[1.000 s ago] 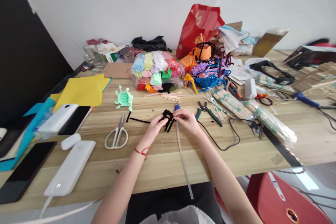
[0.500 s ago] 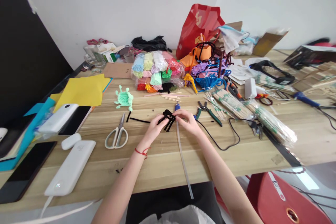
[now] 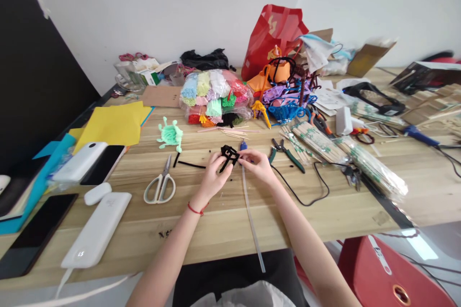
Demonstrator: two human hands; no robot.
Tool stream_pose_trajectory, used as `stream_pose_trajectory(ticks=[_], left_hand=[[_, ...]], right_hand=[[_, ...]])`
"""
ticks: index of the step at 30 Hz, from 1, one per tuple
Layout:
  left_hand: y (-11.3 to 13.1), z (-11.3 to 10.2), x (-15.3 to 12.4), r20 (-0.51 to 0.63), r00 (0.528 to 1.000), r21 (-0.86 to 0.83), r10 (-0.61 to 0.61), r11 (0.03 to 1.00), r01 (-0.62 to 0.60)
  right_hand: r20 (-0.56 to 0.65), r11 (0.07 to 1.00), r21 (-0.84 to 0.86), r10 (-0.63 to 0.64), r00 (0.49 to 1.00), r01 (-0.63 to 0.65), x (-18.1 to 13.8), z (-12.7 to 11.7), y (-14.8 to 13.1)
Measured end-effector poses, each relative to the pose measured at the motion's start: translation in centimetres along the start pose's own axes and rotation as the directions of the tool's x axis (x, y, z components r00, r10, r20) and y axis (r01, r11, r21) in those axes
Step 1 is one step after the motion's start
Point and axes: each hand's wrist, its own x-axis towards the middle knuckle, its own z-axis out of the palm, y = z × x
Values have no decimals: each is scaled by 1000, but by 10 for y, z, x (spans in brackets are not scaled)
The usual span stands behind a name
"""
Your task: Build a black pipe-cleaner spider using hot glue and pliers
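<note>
A small black pipe-cleaner figure point(image 3: 229, 153), bent into a frame with several legs, is held up between both hands above the table. My left hand point(image 3: 215, 171) grips its left side between thumb and fingers. On the opposite side, the fingertips of my right hand point(image 3: 255, 162) pinch its right edge. Behind my right hand lies a blue glue gun point(image 3: 243, 146), partly hidden, with a long clear glue stick point(image 3: 252, 218) running toward the table's front edge. A loose black pipe cleaner point(image 3: 190, 164) lies left of my left hand.
White-handled scissors point(image 3: 160, 189) and a mint-green pipe-cleaner figure point(image 3: 171, 135) lie to the left. Green-handled pliers point(image 3: 288, 155) and a black cable point(image 3: 306, 204) are on the right. Behind stands a bag of coloured pipe cleaners point(image 3: 216, 96). A white power bank point(image 3: 97, 230) lies front left.
The black figure has been turned and raised slightly to the left, so its open frame shows more. My left hand has rotated with it; my right hand has barely shifted.
</note>
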Motion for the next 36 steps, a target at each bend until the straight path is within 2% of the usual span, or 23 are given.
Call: stream_pose_trajectory(ticks=[5,12,26,36], left_hand=[[4,1,-1,-1,995,115,100,988,-99],[3,1,-2,19,990,166,139,976,-140],[0,2,-2,4,989,182,147,973,-145],[-1,3,-1,-9,993,103,114,988,-113]], right_hand=[[24,988,146,40,999,-43,2,-2,5],[40,990,142,18,999,-24,2,-3,10],[38,990,142,11,999,-17,2,-6,13],[49,992,125,10,999,-16,2,-5,10]])
